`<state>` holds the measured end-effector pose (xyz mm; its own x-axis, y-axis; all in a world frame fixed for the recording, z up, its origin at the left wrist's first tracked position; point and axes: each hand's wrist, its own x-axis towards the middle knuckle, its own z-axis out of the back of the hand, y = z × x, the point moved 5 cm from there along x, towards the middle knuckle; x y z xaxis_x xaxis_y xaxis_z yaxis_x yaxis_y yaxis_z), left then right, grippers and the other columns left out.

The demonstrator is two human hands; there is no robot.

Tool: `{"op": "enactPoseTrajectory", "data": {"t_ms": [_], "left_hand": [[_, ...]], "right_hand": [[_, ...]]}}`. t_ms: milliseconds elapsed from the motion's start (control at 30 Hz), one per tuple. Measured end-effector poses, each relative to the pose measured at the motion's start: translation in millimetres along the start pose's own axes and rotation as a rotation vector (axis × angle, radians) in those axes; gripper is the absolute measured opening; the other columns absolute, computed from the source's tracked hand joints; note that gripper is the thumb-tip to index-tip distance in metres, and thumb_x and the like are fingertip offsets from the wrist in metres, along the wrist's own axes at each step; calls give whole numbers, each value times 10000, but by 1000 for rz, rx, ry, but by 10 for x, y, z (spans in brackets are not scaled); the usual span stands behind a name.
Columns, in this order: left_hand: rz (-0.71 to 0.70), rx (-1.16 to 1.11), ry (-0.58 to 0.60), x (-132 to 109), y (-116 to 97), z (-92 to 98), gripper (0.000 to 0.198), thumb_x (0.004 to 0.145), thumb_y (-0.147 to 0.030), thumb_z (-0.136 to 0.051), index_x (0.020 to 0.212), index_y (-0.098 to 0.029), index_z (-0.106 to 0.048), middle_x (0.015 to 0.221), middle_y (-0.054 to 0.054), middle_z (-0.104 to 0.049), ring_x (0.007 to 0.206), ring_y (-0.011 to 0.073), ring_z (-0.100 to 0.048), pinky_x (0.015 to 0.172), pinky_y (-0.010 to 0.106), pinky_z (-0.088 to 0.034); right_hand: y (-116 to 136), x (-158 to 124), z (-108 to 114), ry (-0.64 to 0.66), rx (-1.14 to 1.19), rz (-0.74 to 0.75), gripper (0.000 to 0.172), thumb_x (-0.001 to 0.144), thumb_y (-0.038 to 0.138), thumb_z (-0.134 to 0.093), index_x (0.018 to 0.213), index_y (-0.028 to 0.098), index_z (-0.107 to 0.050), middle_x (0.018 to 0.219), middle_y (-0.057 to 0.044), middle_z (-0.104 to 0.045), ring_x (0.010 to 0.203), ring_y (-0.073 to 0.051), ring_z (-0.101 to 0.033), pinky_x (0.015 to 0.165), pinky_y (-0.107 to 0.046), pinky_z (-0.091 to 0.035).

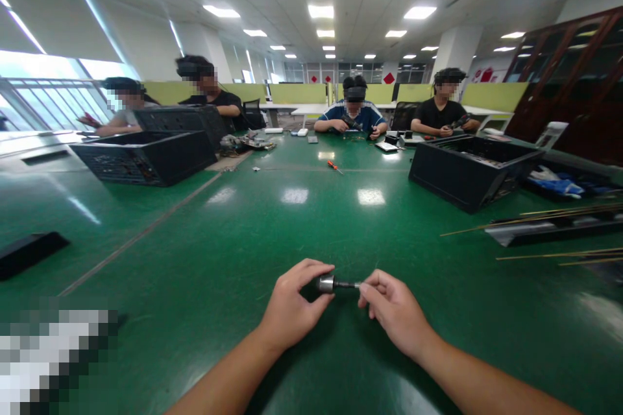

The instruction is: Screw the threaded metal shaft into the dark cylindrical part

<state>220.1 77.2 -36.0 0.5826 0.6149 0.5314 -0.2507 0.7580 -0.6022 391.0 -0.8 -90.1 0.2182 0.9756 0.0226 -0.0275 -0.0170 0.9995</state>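
Note:
Low over the green tabletop, my left hand (299, 298) grips a silvery metal cylinder (326, 283) between thumb and fingers. A thin dark rod (346, 284) runs from the cylinder's right side and lies roughly level. My right hand (392, 308) pinches the far end of this rod, so its tip is hidden by the fingers. Cylinder and rod look like one piece; how they join is too small to tell. An orange-handled screwdriver (333, 166) lies farther out on the table, apart from both hands.
Black computer cases (467, 172) stand at right and left. Thin brass-coloured rods (535, 255) and a metal channel (511, 231) lie at the right edge. A black block (32, 253) is at the left. Several people work across the green table (219, 233).

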Motion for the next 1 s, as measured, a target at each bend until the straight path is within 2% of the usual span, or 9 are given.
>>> {"op": "enactPoseTrajectory", "data": {"t_ms": [167, 333, 433, 533, 633, 733, 833, 900, 1000], "left_hand": [[9, 125, 16, 26, 79, 43, 313, 800, -127, -689, 1090, -244, -701, 1030, 53, -693, 988, 213, -656, 892, 370, -539], [217, 186, -50, 66, 318, 198, 262, 882, -291, -625, 1129, -206, -613, 1074, 79, -710, 1008, 238, -674, 924, 429, -538], [293, 159, -56, 20, 442, 341, 368, 924, -345, -549, 1258, -190, -528, 1135, 98, -714, 1053, 230, -687, 962, 418, -532], [334, 257, -48, -158, 533, 617, 511, 912, -422, -546, 1355, -172, -490, 1167, 107, -717, 1073, 242, -692, 1008, 431, -511], [376, 415, -29, -486, 619, 1024, 542, 855, -512, -600, 1292, -191, -582, 1094, 78, -754, 974, 250, -725, 902, 372, -569], [461, 536, -50, -879, 717, 1480, 575, 798, -542, -653, 1271, -219, -605, 970, 36, -787, 688, 209, -733, 688, 288, -599], [578, 600, -69, -1200, 798, 1834, 560, 791, -537, -658, 1272, -256, -598, 874, -2, -798, 472, 165, -660, 594, 284, -589], [623, 624, -96, -1311, 808, 1976, 494, 800, -511, -651, 1251, -317, -595, 867, -41, -797, 557, 192, -709, 616, 309, -599], [631, 621, -138, -1328, 786, 2049, 435, 803, -445, -638, 1229, -401, -561, 926, -102, -790, 819, 243, -760, 753, 392, -617]], "right_hand": [[-2, -9, -8, 29, 4, -6, 397, 908, 538, -581, 737, 179, -574, 638, -1, -611, 508, -103, -456, 480, -233, -324], [-13, -22, -26, 53, 23, 3, 391, 911, 535, -587, 750, 179, -578, 654, -4, -621, 513, -102, -445, 479, -233, -304], [-11, -24, -31, 67, 32, 3, 385, 906, 533, -595, 754, 180, -575, 664, -8, -627, 535, -109, -465, 495, -235, -313], [5, -23, -38, 86, 22, 1, 380, 900, 535, -603, 766, 180, -584, 672, -9, -634, 563, -120, -496, 527, -244, -337], [34, -26, -51, 98, 8, 5, 372, 898, 530, -604, 774, 180, -589, 674, -10, -639, 599, -135, -533, 575, -258, -369], [55, -31, -71, 110, 6, 5, 359, 898, 518, -605, 777, 181, -586, 672, -7, -636, 625, -145, -559, 613, -270, -395], [59, -33, -88, 129, 1, 8, 346, 897, 505, -608, 781, 180, -590, 670, -8, -630, 653, -156, -582, 643, -279, -420], [51, -30, -85, 133, -4, 4, 347, 892, 509, -613, 784, 179, -597, 668, -9, -630, 659, -161, -589, 647, -283, -429], [41, -30, -70, 135, -10, -6, 349, 886, 514, -622, 796, 177, -607, 667, -13, -639, 650, -164, -593, 642, -284, -433]]}}
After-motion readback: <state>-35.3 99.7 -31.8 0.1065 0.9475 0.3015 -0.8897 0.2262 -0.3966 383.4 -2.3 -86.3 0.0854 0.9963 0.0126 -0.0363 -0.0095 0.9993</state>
